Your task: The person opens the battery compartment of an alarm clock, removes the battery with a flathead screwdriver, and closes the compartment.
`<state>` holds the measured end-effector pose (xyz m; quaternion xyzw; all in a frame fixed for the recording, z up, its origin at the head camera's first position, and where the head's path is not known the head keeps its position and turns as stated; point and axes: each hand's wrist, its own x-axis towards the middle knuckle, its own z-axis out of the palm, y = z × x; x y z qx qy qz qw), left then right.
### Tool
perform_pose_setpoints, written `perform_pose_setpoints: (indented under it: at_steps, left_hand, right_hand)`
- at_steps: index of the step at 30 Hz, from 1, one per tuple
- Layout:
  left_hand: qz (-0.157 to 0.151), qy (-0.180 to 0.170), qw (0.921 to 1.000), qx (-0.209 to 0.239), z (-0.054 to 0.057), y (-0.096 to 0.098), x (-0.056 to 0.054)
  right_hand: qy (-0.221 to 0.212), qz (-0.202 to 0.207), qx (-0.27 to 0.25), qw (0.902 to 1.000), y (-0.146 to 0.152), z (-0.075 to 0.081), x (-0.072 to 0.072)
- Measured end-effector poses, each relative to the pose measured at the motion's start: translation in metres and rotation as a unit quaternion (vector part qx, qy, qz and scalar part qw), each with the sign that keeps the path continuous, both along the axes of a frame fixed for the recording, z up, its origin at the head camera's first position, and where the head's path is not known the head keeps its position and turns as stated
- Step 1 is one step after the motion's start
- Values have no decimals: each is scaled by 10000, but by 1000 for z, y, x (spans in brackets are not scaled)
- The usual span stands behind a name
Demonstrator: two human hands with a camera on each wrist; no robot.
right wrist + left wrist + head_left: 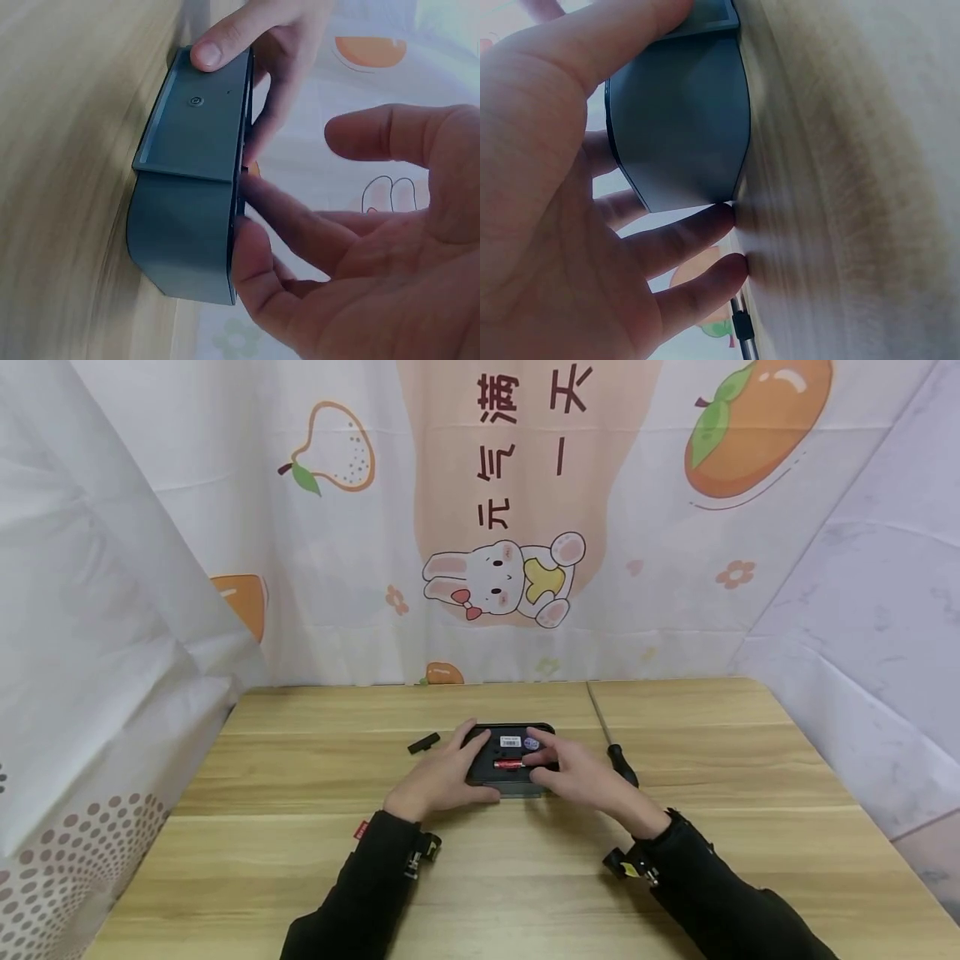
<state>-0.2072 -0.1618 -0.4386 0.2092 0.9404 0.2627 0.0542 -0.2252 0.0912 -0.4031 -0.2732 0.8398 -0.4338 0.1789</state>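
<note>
A dark grey box-shaped device (517, 790) lies on the table with its black back facing up. A red battery (507, 764) shows in a slot there, below a white barcode label (510, 742). My left hand (442, 775) grips the device's left end, thumb along the near side and fingers at the far edge. Over the back's right half, my right hand (577, 777) has a fingertip at the battery's right end. In the right wrist view the right thumb (251, 255) touches the device's edge while another finger (375, 135) is raised away.
A small black cover piece (423, 743) lies left of the device. To the right lies a screwdriver (618, 760) with a black handle, its shaft toward the table's back edge. A printed white curtain (337, 610) hangs behind the wooden table (300, 827).
</note>
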Motion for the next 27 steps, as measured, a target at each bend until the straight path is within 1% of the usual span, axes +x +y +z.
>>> perform_pose_setpoints:
  at_steps: [2,5,8,11,16,18,21,24,27]
  left_hand:
    - [-6,4,10000,-29,0,1,0]
    - [-40,68,9999,-101,-1,2,1]
    - [-45,188,9997,-173,-1,2,0]
    - [-113,369,9991,-167,-1,3,-1]
    - [-491,775,9956,-193,2,7,-3]
    - [-569,876,9942,-236,2,8,-3]
    - [-523,947,9938,-268,-1,9,-3]
    - [-392,954,9941,-322,-3,8,-2]
    - [-345,912,9946,-350,-2,8,-2]
  right_hand:
    - [115,-33,-75,9999,-2,-1,-1]
    - [495,-190,-185,9984,-3,-3,-2]
    - [699,-328,-161,9969,-4,-4,-2]
    - [647,-347,-254,9970,-4,-2,-3]
    - [602,-579,-603,9947,-3,-1,-6]
    - [640,-599,-679,9938,-2,-2,-6]
    - [362,-451,-853,9947,-3,-1,-4]
    - [-180,-315,-959,9947,-6,4,-2]
    - [-507,-281,-871,9945,-8,8,0]
